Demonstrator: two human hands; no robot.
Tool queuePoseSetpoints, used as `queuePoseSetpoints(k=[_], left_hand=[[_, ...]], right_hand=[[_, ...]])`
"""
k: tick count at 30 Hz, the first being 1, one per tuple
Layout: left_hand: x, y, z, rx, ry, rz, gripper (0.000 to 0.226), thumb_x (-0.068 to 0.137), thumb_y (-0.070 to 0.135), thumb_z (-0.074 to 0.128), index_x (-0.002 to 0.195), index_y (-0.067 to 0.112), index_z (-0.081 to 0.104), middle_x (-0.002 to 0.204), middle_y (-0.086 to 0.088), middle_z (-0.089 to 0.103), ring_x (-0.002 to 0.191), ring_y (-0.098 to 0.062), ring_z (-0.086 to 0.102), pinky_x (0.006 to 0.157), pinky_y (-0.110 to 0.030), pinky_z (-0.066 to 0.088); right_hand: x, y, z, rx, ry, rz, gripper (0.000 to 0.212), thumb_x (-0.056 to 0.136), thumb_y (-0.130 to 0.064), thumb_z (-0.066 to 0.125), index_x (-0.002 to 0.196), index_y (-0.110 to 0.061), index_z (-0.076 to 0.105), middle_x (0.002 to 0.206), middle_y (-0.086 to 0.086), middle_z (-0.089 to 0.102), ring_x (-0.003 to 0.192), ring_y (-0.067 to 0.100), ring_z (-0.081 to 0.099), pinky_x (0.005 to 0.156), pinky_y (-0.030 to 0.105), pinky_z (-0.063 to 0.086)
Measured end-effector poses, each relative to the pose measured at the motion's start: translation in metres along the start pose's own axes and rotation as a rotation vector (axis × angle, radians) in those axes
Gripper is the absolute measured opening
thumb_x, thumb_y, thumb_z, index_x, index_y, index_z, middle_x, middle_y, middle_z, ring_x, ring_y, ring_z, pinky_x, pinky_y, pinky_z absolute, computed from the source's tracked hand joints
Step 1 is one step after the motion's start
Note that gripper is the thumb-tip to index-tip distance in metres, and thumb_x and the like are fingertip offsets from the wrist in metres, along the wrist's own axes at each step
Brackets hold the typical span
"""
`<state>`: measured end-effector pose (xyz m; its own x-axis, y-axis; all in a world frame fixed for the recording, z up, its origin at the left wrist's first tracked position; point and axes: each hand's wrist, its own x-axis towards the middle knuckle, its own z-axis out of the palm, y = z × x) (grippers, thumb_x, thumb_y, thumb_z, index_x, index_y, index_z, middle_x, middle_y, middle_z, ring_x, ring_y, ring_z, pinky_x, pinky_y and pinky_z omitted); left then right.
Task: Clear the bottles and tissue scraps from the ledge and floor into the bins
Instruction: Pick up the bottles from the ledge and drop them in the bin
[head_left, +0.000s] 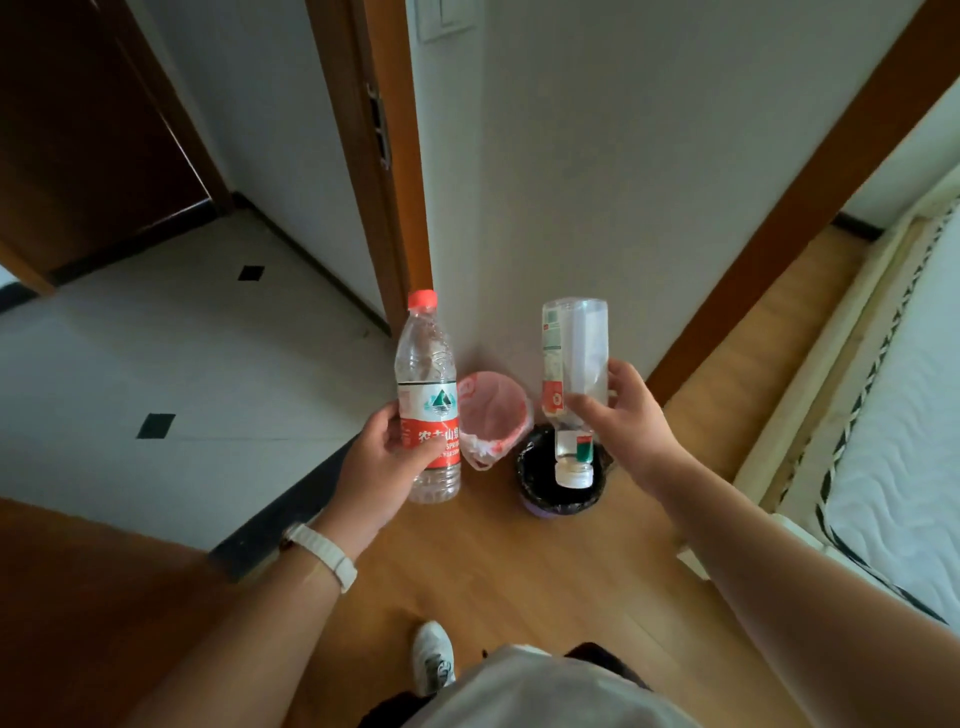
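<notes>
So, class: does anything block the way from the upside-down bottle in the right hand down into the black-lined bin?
Nothing visible does. The right hand holds the upside-down bottle cap down above the black-lined bin, whose mouth is open. The pink-lined bin stands beside it, out of the way.

L hand (387, 457) grips red-cap bottle (427, 395) upright; R hand (631, 421) holds clear bottle (574, 374) inverted.

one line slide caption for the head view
Left hand holds red-capped bottle upright; right hand holds clear bottle cap-down over black-lined bin.

home bedroom: mattress (904, 441), wooden door frame (363, 156)
</notes>
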<state>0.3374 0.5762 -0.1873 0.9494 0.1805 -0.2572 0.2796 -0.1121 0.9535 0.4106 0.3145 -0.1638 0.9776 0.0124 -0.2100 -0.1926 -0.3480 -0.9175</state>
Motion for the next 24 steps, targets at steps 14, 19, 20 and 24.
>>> queuePoseSetpoints(k=[14,19,20,24], left_hand=[[0.157,-0.013,-0.006,0.08,-0.144,-0.154,0.06,0.077,0.021,0.08,0.126,0.029,0.047,0.114,0.012,0.064,0.102,-0.008,0.064,0.081,-0.026,0.053],[0.214,-0.015,0.014,0.197,-0.099,-0.223,0.064,0.074,0.023,0.083,0.127,0.026,0.047,0.116,0.007,0.065,0.102,-0.009,0.064,0.085,-0.031,0.052],[0.226,-0.015,0.019,0.23,-0.105,-0.23,0.064,0.074,0.025,0.083,0.127,0.026,0.047,0.116,0.007,0.065,0.102,-0.009,0.064,0.085,-0.031,0.053],[0.276,-0.019,0.039,0.286,-0.14,-0.244,0.065,0.074,0.029,0.083,0.128,0.028,0.046,0.118,0.009,0.063,0.106,-0.012,0.063,0.09,-0.036,0.053]], right_hand=[[0.11,0.025,0.037,0.031,0.07,0.146,0.055,0.086,-0.029,0.072,0.132,-0.023,0.042,0.108,-0.009,0.059,0.084,0.005,0.067,0.062,0.021,0.056],[0.172,0.047,0.039,0.009,0.034,0.211,0.042,0.084,-0.033,0.072,0.118,-0.025,0.048,0.099,-0.006,0.062,0.079,0.009,0.069,0.07,0.035,0.06],[0.184,0.052,0.039,-0.012,0.022,0.219,0.039,0.083,-0.036,0.072,0.113,-0.027,0.048,0.098,-0.005,0.063,0.081,0.012,0.069,0.074,0.04,0.06],[0.232,0.073,0.043,-0.01,-0.028,0.268,0.039,0.084,-0.033,0.073,0.113,-0.027,0.048,0.097,-0.008,0.063,0.081,0.007,0.067,0.069,0.029,0.058]])
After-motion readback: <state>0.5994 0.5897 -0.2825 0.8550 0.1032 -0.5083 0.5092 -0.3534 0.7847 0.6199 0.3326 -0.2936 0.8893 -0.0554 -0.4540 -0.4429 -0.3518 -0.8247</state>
